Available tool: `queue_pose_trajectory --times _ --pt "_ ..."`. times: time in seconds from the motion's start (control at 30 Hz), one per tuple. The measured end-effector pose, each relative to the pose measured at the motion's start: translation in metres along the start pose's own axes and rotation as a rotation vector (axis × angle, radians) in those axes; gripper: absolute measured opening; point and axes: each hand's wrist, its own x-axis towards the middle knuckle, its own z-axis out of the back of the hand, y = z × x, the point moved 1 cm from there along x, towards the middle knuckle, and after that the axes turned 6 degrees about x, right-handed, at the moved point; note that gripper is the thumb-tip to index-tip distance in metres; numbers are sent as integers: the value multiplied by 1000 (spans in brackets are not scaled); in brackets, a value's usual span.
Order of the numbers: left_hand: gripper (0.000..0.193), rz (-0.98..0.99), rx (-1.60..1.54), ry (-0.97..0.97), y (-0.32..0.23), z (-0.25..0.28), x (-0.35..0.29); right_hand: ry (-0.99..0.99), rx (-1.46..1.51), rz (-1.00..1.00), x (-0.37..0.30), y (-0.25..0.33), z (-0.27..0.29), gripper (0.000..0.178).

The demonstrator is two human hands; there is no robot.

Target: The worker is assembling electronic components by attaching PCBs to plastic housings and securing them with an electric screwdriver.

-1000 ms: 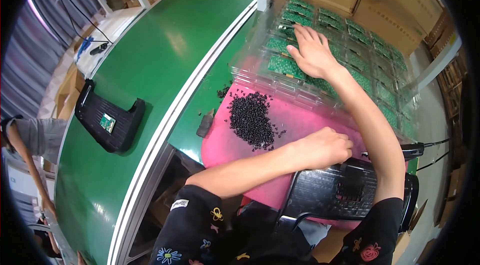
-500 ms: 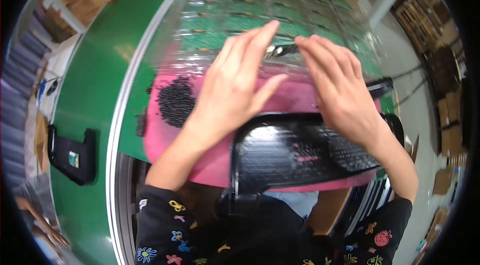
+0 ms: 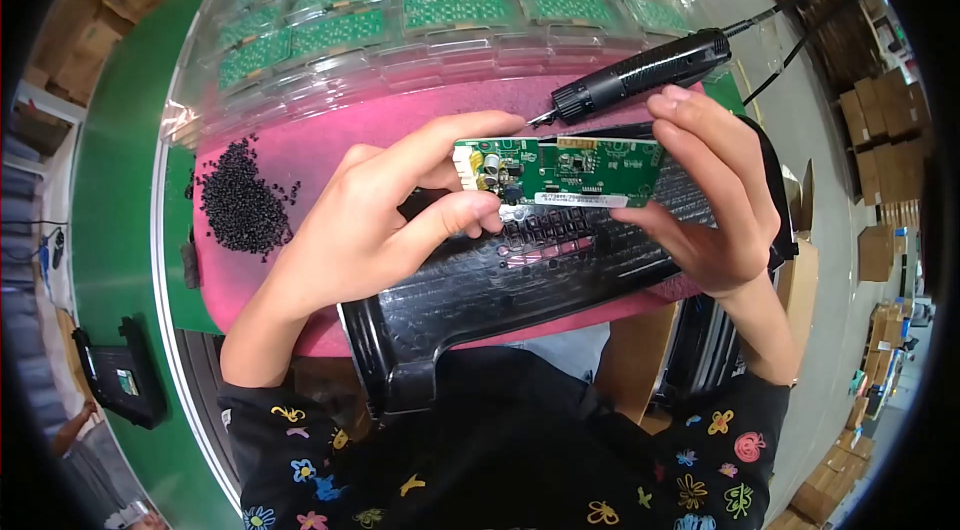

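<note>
A green circuit board (image 3: 600, 170) with a white connector at its left end and a white label strip is held up between both hands. My left hand (image 3: 385, 205) pinches the connector end between thumb and fingers. At the opposite end, my right hand (image 3: 715, 195) grips the board by its long edges. Below it lies a black plastic housing (image 3: 480, 280) with a slotted middle, resting on the pink mat (image 3: 225, 285). A black electric screwdriver (image 3: 640, 75) lies just beyond the board, its tip pointing left.
Stacked clear trays (image 3: 400, 60) of green boards stand at the back of the mat. A pile of small black screws (image 3: 245, 200) sits on the left. Farther left, another black housing (image 3: 120, 375) rests on the green bench (image 3: 125, 250). Cardboard boxes (image 3: 885, 130) are stacked at right.
Both hands have drawn back from the trays, bringing the circuit board nearer and over the black housing. My view has shifted, and the electric screwdriver now shows almost whole.
</note>
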Motion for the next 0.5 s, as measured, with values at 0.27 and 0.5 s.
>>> queue_pose_trajectory --times 0.27,0.5 --pt "67 -28 147 -48 8 -6 -4 110 367 -436 -35 -1 -16 60" --pt "51 47 330 185 18 -17 -7 319 460 -544 -49 -1 -27 57"
